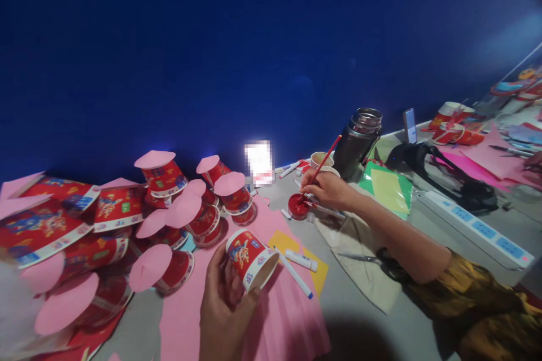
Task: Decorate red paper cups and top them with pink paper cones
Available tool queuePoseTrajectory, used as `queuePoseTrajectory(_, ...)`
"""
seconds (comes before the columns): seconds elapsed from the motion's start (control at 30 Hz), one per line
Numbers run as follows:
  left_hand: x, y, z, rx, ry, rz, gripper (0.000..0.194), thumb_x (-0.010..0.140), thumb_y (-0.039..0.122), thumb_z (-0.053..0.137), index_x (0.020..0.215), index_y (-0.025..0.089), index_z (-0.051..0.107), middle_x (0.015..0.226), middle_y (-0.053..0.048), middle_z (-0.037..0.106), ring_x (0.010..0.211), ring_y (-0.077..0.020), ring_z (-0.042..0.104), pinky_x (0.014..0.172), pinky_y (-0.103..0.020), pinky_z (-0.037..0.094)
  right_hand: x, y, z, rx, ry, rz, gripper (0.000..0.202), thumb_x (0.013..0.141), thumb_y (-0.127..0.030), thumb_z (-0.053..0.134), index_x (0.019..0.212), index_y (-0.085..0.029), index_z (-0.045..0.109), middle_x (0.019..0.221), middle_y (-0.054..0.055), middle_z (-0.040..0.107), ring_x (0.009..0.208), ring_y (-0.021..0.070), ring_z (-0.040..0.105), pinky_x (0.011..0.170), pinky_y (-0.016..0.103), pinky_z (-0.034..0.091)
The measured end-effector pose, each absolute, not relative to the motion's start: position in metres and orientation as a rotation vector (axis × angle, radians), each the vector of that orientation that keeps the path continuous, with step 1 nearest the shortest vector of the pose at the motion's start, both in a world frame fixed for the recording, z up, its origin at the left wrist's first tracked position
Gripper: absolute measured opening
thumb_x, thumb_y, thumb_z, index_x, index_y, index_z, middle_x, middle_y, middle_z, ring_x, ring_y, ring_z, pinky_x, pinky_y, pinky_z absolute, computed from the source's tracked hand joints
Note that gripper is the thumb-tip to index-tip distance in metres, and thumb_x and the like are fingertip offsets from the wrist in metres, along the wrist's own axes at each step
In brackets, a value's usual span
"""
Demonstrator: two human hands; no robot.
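My left hand [226, 293] grips a red printed paper cup [249, 256], tilted with its open mouth facing down and to the right. It is held above a sheet of pink paper [182, 316]. In my right hand [324, 187] is a thin red paintbrush [328, 153], pinched between the fingers. The brush's lower end dips into a small round pot of red paint [298, 207] on the table. A white marker [301, 259] and a blue-capped pen [296, 276] lie near the held cup, partly over a yellow paper [320, 279].
Several red paper cups with pink cone tops [150, 268] crowd the left side. A dark thermos [359, 141] stands behind my right hand. To the right are a white power strip [478, 228], scissors [359, 258] on a cloth [368, 285], a black strapped object [444, 175] and a phone [410, 126].
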State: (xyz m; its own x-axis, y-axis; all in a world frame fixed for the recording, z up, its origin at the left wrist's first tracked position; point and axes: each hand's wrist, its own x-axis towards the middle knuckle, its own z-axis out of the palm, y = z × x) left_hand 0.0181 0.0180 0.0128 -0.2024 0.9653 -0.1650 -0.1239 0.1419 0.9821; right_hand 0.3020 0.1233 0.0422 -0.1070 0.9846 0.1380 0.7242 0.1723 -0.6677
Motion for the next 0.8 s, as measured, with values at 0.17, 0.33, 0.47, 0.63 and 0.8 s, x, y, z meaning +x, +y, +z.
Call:
queuePoseTrajectory(0.17,0.016,0.018,0.014,0.926,1.364,1.258,0.085,0.064,0.033,0.085,0.142,0.026,0.053,0.147,-0.013,0.059,0.139,-0.0379,0.053,0.108,-0.044,0.053,0.306,0.125,0.047,-1.723,-1.879,0.499,0.014,0.089,-0.026,0.065,0.077,-0.019,0.067,0.071,0.002,0.066,0.068,0.0170,0.058,0.066,0.028,0.037)
queuePoseTrajectory(0.33,0.016,0.018,0.013,0.922,1.359,1.249,0.088,0.063,0.039,0.088,0.142,0.026,0.053,0.145,-0.013,0.060,0.136,-0.0388,0.055,0.108,-0.046,0.053,0.305,0.127,0.044,-1.776,-1.821,0.435,0.019,0.095,-0.029,0.059,0.082,-0.018,0.066,0.071,0.003,0.066,0.065,0.0171,0.059,0.062,0.028,0.037)
queuePoseTrajectory(0.47,0.016,0.018,0.013,0.923,1.362,1.251,0.087,0.063,0.039,0.088,0.142,0.027,0.053,0.147,-0.014,0.058,0.138,-0.0394,0.054,0.107,-0.047,0.053,0.303,0.126,0.048,-1.685,-1.916,0.513,0.014,0.093,-0.018,0.057,0.083,-0.018,0.067,0.075,0.003,0.069,0.067,0.0164,0.062,0.067,0.028,0.042)
queuePoseTrajectory(0.63,0.016,0.018,0.013,0.923,1.377,1.251,0.087,0.062,0.041,0.089,0.141,0.028,0.055,0.146,-0.012,0.059,0.139,-0.0403,0.052,0.109,-0.049,0.052,0.307,0.127,0.058,-1.556,-2.077,0.594,0.013,0.089,-0.015,0.060,0.082,-0.019,0.070,0.083,0.004,0.072,0.078,0.0189,0.065,0.078,0.030,0.047)
queuePoseTrajectory(0.8,0.015,0.017,0.011,0.936,1.354,1.257,0.090,0.061,0.045,0.090,0.142,0.029,0.054,0.148,-0.012,0.058,0.142,-0.0403,0.050,0.112,-0.051,0.048,0.306,0.126,0.059,-1.574,-2.089,0.579,0.015,0.092,-0.015,0.057,0.085,-0.019,0.069,0.082,0.004,0.072,0.076,0.0187,0.063,0.074,0.030,0.045)
